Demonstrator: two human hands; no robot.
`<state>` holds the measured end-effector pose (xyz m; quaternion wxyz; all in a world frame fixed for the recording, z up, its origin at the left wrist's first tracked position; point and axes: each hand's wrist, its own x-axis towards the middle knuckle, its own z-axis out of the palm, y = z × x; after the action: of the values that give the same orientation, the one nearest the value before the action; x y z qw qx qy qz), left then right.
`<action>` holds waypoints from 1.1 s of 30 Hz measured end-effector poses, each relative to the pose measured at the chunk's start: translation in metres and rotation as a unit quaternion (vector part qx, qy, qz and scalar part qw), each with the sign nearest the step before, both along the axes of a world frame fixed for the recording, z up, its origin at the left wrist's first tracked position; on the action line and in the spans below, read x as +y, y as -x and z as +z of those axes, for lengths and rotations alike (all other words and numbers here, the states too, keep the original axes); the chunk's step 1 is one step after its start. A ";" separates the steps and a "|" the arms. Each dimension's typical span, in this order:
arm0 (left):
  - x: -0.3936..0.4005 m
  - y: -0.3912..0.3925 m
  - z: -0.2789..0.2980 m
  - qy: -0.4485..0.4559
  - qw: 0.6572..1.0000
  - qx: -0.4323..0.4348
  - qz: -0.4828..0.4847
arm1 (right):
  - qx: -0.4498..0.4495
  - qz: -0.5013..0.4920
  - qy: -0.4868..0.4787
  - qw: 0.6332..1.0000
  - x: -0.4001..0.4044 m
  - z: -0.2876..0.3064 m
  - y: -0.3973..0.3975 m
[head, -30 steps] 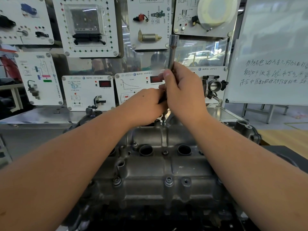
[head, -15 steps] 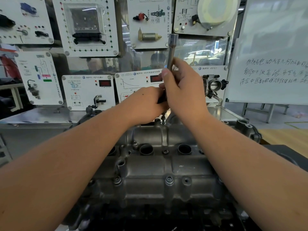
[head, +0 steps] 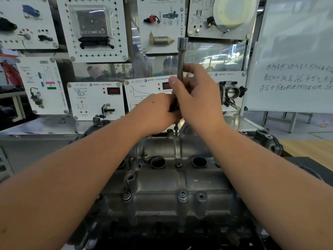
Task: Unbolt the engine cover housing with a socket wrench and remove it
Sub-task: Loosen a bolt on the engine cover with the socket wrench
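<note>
The grey cast engine cover housing (head: 180, 181) lies in front of me with two round plug wells and several bolts along its near edge. A long chrome socket wrench (head: 181, 56) stands upright over a bolt (head: 176, 127) at the cover's far edge. My right hand (head: 198, 98) is wrapped around the shaft, thumb on its left side. My left hand (head: 155, 112) grips the tool lower down, just above the bolt. The tool's lower end is hidden by both hands.
White training panels (head: 95, 100) with sensors and displays line the wall behind the engine. A throttle body (head: 231, 92) is mounted at the right. A whiteboard (head: 295, 69) with handwriting stands further right. A metal bench (head: 45, 125) runs behind the engine.
Both hands stay on the upright wrench at the far bolt. My right hand's fingers have shifted slightly around the shaft; the tool's position is almost unchanged.
</note>
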<state>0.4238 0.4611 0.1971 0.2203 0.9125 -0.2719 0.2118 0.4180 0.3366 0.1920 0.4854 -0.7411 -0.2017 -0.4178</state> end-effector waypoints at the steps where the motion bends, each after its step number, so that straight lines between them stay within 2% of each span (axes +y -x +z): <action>1: 0.000 0.001 0.000 -0.001 1.000 -0.004 0.002 | -0.001 0.001 -0.010 1.000 0.000 0.000 0.000; 8: -0.002 0.002 -0.002 0.018 1.000 0.021 -0.003 | -0.002 -0.002 -0.017 1.000 0.000 0.000 -0.001; 16: -0.001 0.000 0.000 -0.006 1.000 -0.004 0.015 | -0.007 -0.004 -0.009 1.000 0.000 -0.001 -0.002; 21: -0.003 0.002 -0.003 0.012 1.000 0.022 -0.017 | -0.007 -0.011 0.006 1.000 -0.002 0.000 -0.002; 27: -0.001 0.001 0.002 -0.024 1.000 -0.009 0.013 | 0.013 0.018 -0.012 1.000 0.001 -0.001 0.000; 33: -0.002 0.004 0.000 0.013 1.000 0.019 -0.008 | 0.005 -0.012 -0.008 1.000 -0.001 0.000 -0.001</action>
<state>0.4198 0.4588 0.1970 0.2393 0.9111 -0.2723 0.1962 0.4193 0.3357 0.1920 0.4871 -0.7416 -0.1868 -0.4217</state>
